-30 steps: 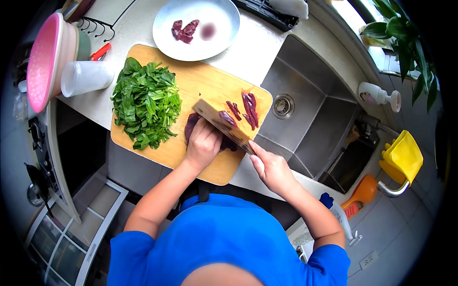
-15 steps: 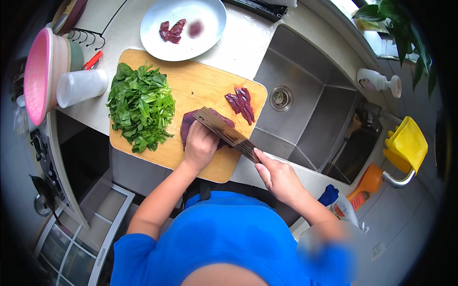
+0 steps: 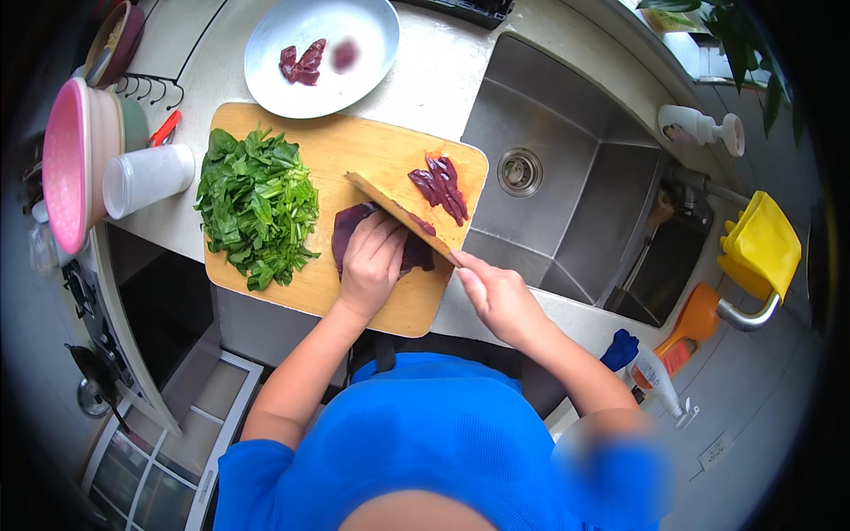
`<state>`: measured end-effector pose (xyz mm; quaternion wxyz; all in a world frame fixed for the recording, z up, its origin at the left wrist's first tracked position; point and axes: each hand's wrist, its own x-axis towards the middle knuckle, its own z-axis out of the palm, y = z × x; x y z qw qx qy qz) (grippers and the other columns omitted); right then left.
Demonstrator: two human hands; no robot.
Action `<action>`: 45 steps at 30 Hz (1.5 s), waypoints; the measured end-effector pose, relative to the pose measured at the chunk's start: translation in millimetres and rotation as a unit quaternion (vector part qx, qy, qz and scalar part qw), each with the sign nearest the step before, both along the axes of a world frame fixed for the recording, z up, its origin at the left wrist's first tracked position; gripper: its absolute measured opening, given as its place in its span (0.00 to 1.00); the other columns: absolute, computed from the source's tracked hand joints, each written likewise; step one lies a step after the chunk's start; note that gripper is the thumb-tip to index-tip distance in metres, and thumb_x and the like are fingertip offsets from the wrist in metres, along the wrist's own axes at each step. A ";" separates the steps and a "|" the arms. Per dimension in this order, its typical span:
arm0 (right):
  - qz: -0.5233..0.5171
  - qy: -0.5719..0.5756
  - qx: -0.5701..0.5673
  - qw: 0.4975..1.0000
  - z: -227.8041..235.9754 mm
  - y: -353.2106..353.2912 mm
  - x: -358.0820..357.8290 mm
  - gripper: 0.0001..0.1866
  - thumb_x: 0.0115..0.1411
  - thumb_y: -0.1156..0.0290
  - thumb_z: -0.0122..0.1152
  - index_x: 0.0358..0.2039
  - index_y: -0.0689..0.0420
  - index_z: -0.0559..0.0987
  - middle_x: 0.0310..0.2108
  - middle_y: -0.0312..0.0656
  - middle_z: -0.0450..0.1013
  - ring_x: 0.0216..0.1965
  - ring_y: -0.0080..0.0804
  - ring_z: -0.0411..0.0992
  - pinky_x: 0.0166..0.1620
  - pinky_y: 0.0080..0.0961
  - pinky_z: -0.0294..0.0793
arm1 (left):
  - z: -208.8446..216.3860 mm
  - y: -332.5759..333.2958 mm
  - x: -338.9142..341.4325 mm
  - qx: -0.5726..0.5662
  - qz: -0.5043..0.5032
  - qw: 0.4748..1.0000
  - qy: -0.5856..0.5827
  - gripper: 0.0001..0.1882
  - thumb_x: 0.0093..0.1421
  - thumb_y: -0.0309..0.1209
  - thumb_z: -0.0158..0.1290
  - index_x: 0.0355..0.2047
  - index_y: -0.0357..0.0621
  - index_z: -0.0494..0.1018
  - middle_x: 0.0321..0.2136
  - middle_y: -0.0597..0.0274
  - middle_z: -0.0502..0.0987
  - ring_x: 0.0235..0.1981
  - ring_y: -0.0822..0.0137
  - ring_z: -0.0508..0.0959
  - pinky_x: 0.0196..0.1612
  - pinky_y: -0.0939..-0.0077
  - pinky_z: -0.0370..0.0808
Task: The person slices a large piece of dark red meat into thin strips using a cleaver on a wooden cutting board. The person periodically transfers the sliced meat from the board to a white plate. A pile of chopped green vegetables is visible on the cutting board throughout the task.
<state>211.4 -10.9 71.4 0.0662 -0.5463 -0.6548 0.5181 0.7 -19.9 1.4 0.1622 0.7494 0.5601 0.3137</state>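
Observation:
A piece of dark red liver lies near the front edge of the wooden cutting board. The curled fingers of my left hand press down on it. My right hand is wrapped round the handle of a cleaver, whose blade slants up and left along the liver's right side, close to my left fingertips. A bit of red liver seems to cling to the blade. Several cut liver slices rest at the board's right end. Chopped leafy greens are heaped on its left end.
Behind the board, a white plate carries more liver pieces. A steel sink borders the board on the right. At the left stand a translucent plastic cup, a pink basin and a red-handled tool. Yellow gloves hang far right.
The cleaver has turned so its blade stands more on edge, and its tip has shifted left and back. My left hand stays on the liver. The whole view has shifted slightly.

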 end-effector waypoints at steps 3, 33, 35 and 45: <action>0.039 -0.040 0.007 0.998 1.0 -1.4 -8.5 0.23 0.65 0.62 0.52 0.57 0.61 0.69 0.35 0.57 0.76 0.36 0.56 0.76 0.40 0.43 0.76 | -8.1 -8.0 -1.3 -0.028 -0.010 1.000 0.010 0.12 0.48 0.20 0.57 0.35 0.31 0.78 0.38 0.49 0.78 0.44 0.47 0.76 0.50 0.57 0.73; 0.123 -0.118 -0.042 0.984 37.8 -3.4 -3.7 0.24 0.65 0.60 0.53 0.58 0.58 0.68 0.30 0.53 0.76 0.31 0.54 0.76 0.37 0.44 0.76 | -8.0 -18.0 -17.1 -0.041 0.036 0.998 -0.007 0.14 0.45 0.18 0.55 0.36 0.31 0.77 0.39 0.45 0.76 0.44 0.41 0.74 0.50 0.52 0.71; 0.133 -0.150 -0.079 0.977 43.7 -1.4 -4.5 0.24 0.65 0.60 0.53 0.58 0.58 0.68 0.29 0.54 0.76 0.31 0.54 0.76 0.36 0.44 0.76 | -11.7 -19.4 -16.7 -0.044 0.040 0.998 -0.008 0.15 0.44 0.18 0.56 0.36 0.31 0.77 0.39 0.45 0.77 0.43 0.41 0.75 0.50 0.53 0.71; 0.062 -0.043 -0.028 0.997 8.0 5.8 -27.1 0.22 0.65 0.63 0.53 0.56 0.60 0.70 0.39 0.56 0.76 0.41 0.51 0.76 0.44 0.38 0.77 | -10.9 -16.4 -20.0 -0.020 0.007 1.000 0.011 0.13 0.45 0.21 0.59 0.34 0.33 0.78 0.36 0.50 0.78 0.41 0.47 0.77 0.48 0.57 0.74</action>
